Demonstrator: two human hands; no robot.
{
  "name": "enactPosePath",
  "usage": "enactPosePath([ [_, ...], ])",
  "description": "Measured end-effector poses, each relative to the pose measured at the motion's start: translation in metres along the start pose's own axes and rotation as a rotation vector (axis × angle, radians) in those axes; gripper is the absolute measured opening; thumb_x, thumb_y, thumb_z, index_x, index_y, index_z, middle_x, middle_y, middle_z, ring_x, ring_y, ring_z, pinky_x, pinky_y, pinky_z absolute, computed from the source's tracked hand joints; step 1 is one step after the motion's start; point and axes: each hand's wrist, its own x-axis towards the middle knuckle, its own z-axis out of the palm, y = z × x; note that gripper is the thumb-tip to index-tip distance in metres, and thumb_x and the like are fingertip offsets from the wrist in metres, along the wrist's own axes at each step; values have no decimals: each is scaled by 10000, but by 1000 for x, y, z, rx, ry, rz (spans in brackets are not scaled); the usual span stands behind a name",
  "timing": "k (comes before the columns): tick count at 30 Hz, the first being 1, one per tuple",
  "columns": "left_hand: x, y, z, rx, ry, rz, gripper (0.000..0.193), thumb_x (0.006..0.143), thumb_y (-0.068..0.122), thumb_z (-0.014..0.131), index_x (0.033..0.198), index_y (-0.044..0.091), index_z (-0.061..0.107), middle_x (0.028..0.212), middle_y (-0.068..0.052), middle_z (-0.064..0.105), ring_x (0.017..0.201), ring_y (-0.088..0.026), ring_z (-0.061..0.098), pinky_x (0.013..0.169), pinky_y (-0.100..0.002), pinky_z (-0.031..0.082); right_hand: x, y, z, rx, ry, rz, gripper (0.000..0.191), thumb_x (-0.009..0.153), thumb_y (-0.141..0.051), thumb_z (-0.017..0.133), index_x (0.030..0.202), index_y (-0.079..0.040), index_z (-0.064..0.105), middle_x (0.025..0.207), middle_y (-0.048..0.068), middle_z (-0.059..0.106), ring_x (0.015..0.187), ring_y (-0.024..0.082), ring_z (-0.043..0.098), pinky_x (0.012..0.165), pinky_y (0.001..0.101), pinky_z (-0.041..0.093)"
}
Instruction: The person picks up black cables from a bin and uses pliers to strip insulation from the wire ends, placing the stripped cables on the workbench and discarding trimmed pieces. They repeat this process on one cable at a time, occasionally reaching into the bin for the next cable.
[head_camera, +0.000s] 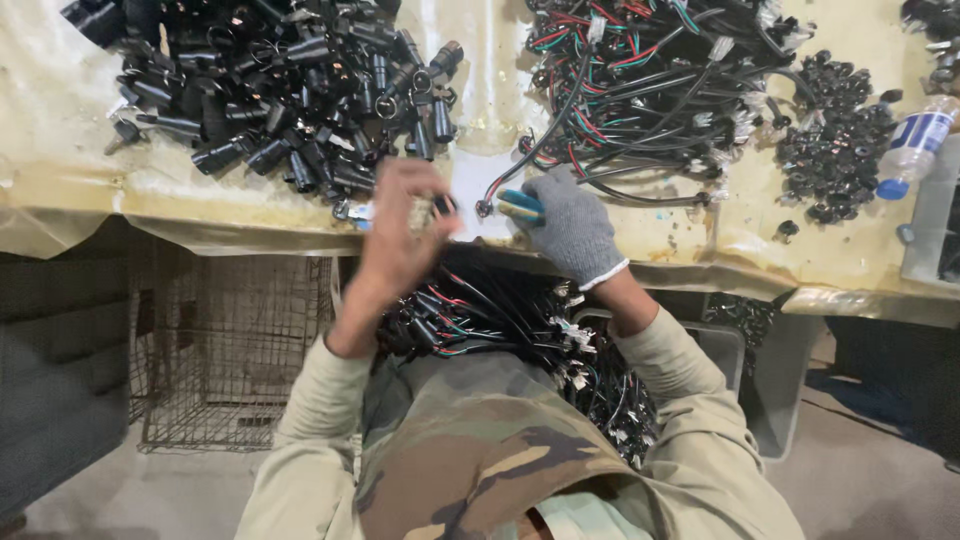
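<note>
Left hand (400, 225), bare: fingers pinched shut on a small black connector (443, 205) at the table's near edge; right hand (572, 225), in a grey knit glove: clenched round a blue-handled tool (520, 207) whose long axis runs left to right, its tip toward the connector, the two just beside each other over a white sheet (478, 185). A black lead (545, 135) runs up and right from that spot into the tangle of red, green and black wires (650, 90). Further out: heap of black connectors (280, 90) up-left, small black caps (835, 150) and plastic bottle (915, 145) at right, finished harnesses (500, 320) in the lap.
</note>
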Motion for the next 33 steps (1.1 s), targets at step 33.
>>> enactPosePath([
  [33,-40,51,20,-128,-714,94,366,688,295,908,923,75,733,637,-128,631,599,-365,626,540,-430,464,-36,-70,-94,586,-384,-513,221,777,-128,828,951,-66,707,929,108,691,843,281,679,745,367,537],
])
